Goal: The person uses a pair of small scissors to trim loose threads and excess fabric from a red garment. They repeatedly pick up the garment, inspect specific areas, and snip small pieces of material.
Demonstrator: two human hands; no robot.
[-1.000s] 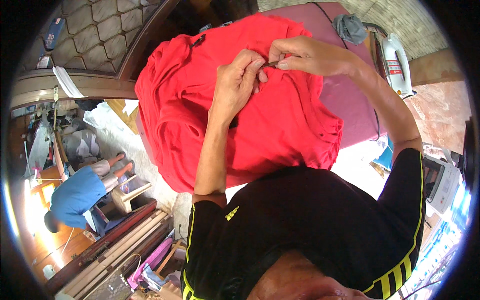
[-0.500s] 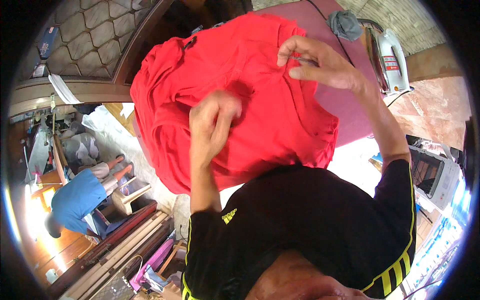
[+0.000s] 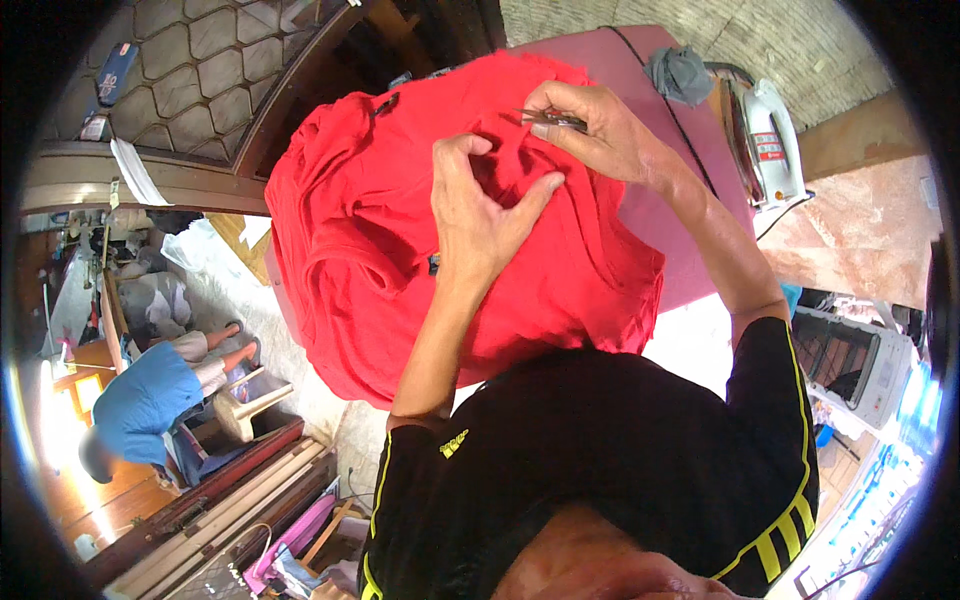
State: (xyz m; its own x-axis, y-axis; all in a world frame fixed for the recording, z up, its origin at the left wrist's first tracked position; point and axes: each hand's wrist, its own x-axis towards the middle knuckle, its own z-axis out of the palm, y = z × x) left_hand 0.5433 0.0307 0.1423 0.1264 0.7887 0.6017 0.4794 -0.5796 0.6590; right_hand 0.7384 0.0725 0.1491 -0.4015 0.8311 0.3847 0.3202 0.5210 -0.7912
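Observation:
A heap of bright red cloth (image 3: 345, 210), apparently a garment with hems and openings showing, is spread over a mauve padded table. My left hand (image 3: 475, 215) is on the middle of it, thumb stretched to the right and fingers bent, with a gap between them over the folds. Beyond and to the right, my right hand (image 3: 600, 130) is closed around small metal thread snips (image 3: 565, 122), whose pointed blades stick out leftward just over the cloth. Below my left wrist a small dark label (image 3: 434, 264) shows on the red cloth.
At the table's (image 3: 690, 235) far right stand a white iron (image 3: 775, 145) and a crumpled grey cloth (image 3: 680, 75), with a dark cord across the tabletop. To the lower left, a person in blue (image 3: 150, 400) bends near a wooden stool (image 3: 240, 415) and long poles (image 3: 230, 510).
My left hand has moved right and away from me, its closed fingers now spread apart. My right hand has shifted slightly left with the snips. The red cloth's folds have changed.

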